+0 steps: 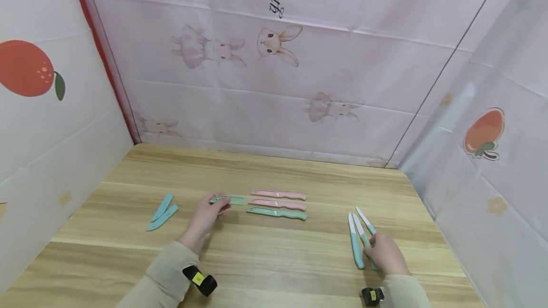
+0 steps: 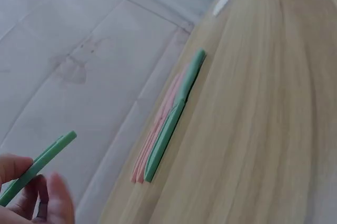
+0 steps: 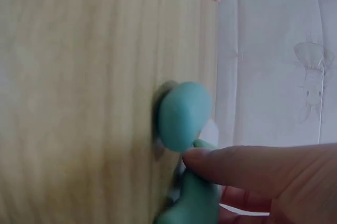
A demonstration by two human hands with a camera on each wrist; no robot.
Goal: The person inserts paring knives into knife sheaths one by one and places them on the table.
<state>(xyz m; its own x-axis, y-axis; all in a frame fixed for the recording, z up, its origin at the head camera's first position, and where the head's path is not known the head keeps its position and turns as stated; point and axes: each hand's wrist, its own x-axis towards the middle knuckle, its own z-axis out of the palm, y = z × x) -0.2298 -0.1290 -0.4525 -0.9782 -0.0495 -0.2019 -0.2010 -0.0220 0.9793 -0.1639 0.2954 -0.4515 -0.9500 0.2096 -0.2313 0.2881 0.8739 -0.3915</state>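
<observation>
The left hand [image 1: 204, 217] pinches a green sheath [image 1: 228, 199] just above the desk [image 1: 274, 255]; three sheathed knives [image 1: 278, 204] lie just right of it. The right hand [image 1: 385, 252] curls round a bare green-handled knife [image 1: 363, 234] (two more alongside)

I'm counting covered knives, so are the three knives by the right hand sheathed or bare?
Bare: the three knives by the right hand show white blades.

3 bare knives [image 1: 358, 236]; 3 sheathed knives [image 1: 277, 205]; 3 loose sheaths [image 1: 162, 212]
</observation>
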